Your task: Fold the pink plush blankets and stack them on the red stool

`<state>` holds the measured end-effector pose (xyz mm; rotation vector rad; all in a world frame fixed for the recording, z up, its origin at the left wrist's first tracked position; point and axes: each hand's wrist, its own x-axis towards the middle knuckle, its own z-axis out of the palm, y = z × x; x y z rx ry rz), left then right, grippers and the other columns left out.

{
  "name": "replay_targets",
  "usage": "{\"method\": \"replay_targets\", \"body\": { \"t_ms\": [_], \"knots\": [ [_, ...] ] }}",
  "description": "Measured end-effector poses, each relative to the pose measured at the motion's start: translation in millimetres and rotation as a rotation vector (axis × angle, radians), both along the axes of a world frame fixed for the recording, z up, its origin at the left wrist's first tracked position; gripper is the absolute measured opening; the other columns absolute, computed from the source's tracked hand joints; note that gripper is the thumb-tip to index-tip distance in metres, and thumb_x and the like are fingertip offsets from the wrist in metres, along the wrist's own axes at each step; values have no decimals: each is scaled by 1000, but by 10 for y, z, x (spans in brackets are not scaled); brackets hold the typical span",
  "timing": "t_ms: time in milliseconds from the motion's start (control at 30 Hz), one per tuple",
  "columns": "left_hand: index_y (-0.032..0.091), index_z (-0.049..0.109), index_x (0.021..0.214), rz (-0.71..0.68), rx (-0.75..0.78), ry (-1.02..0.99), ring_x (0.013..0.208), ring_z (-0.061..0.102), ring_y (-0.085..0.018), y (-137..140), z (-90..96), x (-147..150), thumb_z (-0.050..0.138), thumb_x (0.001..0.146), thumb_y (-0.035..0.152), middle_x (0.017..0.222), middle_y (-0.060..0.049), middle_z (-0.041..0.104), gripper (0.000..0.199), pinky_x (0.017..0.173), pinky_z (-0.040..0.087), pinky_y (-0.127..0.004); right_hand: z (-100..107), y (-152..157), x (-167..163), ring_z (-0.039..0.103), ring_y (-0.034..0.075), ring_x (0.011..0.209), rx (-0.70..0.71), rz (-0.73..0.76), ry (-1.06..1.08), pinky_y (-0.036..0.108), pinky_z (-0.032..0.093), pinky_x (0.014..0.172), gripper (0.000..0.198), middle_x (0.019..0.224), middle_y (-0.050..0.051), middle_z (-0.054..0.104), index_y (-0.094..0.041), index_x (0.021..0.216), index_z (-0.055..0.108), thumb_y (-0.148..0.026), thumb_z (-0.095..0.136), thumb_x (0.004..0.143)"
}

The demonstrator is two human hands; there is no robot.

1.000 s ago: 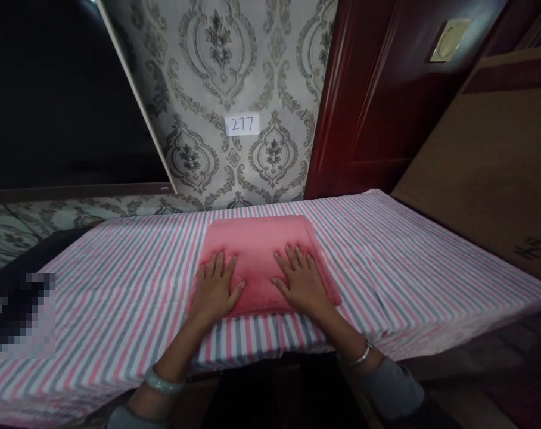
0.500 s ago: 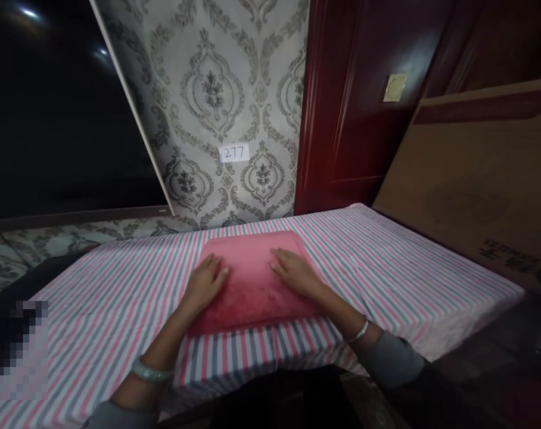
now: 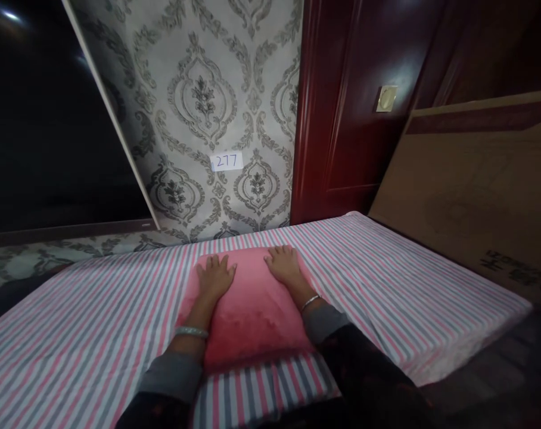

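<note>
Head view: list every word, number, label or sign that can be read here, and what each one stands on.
"277": handwritten on a small white label stuck to the patterned wallpaper, above the far edge of the striped cloth.
Dark printed characters on the cardboard sheet at the right: too dim and skewed to read.
Nothing else carries text.

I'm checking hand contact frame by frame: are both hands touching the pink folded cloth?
Touching. The head view shows the left hand and right hand lying flat, palms down, on the pink folded cloth.
</note>
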<state>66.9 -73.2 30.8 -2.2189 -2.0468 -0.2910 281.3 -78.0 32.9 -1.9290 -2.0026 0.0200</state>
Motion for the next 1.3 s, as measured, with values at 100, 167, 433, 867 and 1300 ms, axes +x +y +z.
{"method": "replay_targets", "body": {
  "t_ms": [100,167,433,867,1300],
  "knots": [
    [19,51,144,-5,30,12,143,37,-37,3,-80,-13,29,100,45,152,-21,46,55,112,25,-67,-69,19,58,46,28,129,24,-36,28,44,28,109,39,135,12,62,-20,127,64,-37,38,103],
    [20,51,144,-6,23,5,143,38,-36,7,-72,-14,29,100,45,152,-20,46,55,112,26,-67,-62,52,100,51,27,124,23,-95,64,40,34,104,40,131,14,64,-17,125,65,-32,34,103],
    [19,53,141,-19,39,0,139,42,-35,-10,-44,-21,30,101,45,147,-20,51,53,111,29,-64,-39,161,259,54,32,123,-68,-293,207,41,42,97,48,133,19,62,-11,142,53,-28,33,102],
    [20,49,146,34,8,-35,144,35,-34,-14,-112,6,32,100,47,154,-17,45,56,116,22,-63,-8,708,298,61,31,120,-190,-428,335,38,47,96,36,126,20,66,-15,122,72,-19,52,93],
    [21,45,149,59,-27,-120,148,29,-33,-2,-114,-14,32,100,48,159,-15,38,58,119,18,-60,-256,676,490,67,28,106,-48,-496,423,32,51,89,35,113,17,72,-12,113,75,-16,47,92]
  ]
}}
